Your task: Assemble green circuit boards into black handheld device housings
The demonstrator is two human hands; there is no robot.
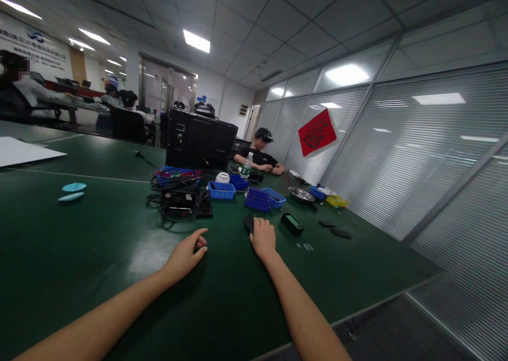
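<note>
Grip of the right hand (pixel 263 237) folded over a small black thing (pixel 248 223), partly hidden under it, on the middle of the green bench (pixel 349 281). Farther from the right edge, the left hand (pixel 186 254), its grip spread a little. Near the right hand, toward the right edge: a black box (pixel 292 224) with a green top, a clear square (pixel 308 247), two flat black pieces (pixel 340 233).

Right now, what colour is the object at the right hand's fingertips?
The object at the right hand is black, showing best in the head view.
</note>
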